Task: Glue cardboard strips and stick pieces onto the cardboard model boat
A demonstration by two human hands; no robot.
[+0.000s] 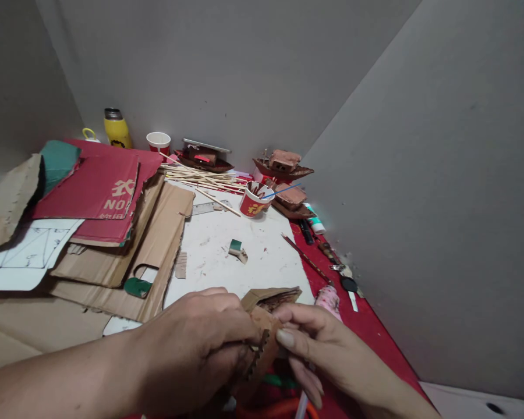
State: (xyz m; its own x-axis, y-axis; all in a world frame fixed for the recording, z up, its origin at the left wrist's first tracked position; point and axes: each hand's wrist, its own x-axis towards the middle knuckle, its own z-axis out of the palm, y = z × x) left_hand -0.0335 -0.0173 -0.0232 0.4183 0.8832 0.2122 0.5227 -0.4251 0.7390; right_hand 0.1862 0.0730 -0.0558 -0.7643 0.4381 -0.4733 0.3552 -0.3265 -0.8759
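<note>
Both hands meet at the near edge of the desk (378, 340), just in front of the camera. Left hand (192, 343): fingers curled shut around the left side of a small cardboard piece (262, 326). Right hand (327, 355): thumb and forefinger pinch the right side of the same piece, and the remaining fingers curl loosely below. The cardboard piece is brown and folded, with a serrated edge showing between the two hands. It is held above the near edge of a white sheet (253, 256) and is not resting on it.

Left half of the desk: a stack of brown cardboard sheets (157, 233), with a red cardboard panel (91, 192) on top. On the white sheet, well apart from the hands, lies a small green-and-brown scrap (237, 249). Beyond it stands a red paper cup (254, 203) with a blue stick in it, just beside a metal ruler (207, 208).

Far edge, against the wall: a bundle of bamboo sticks (201, 177), a yellow flask (117, 129) and brown model boats (283, 163). Right edge: a glue stick (317, 222).
</note>
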